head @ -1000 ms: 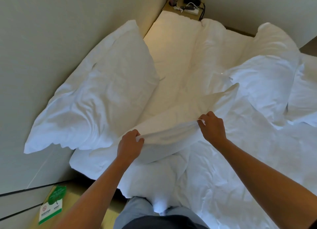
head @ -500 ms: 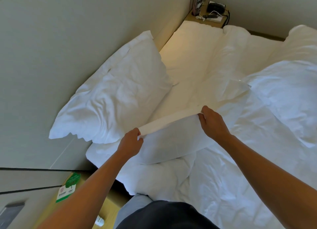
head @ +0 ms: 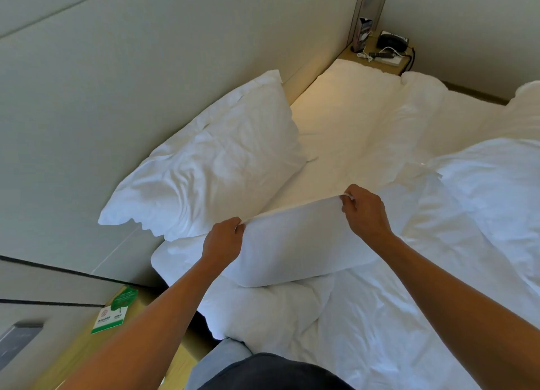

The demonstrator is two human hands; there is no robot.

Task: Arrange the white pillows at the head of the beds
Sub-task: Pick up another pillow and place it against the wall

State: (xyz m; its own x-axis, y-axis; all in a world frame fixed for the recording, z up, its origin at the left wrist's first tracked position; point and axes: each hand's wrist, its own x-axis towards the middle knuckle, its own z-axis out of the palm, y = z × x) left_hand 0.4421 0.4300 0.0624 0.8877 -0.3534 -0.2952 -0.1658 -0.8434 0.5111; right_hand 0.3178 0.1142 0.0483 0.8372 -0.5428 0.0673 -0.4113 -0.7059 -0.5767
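One white pillow (head: 210, 167) leans against the padded headboard wall at the left. In front of it I hold a second white pillow (head: 295, 249) by its upper edge, lifted over the bed. My left hand (head: 223, 240) pinches that edge at its left end, and my right hand (head: 363, 211) pinches it at the right end. A third white pillow (head: 491, 191) lies on the crumpled duvet at the right.
The bare sheet (head: 344, 120) runs along the head of the bed to a far nightstand (head: 380, 56) with a phone and cables. A near nightstand (head: 87, 343) with a green card (head: 115, 310) stands at the lower left. The rumpled duvet (head: 380, 316) covers the bed's right.
Both hands have raised the held pillow's edge and drawn it taut, so the pillow hangs flatter. The view has swung left and down, showing more of the headboard and near nightstand.
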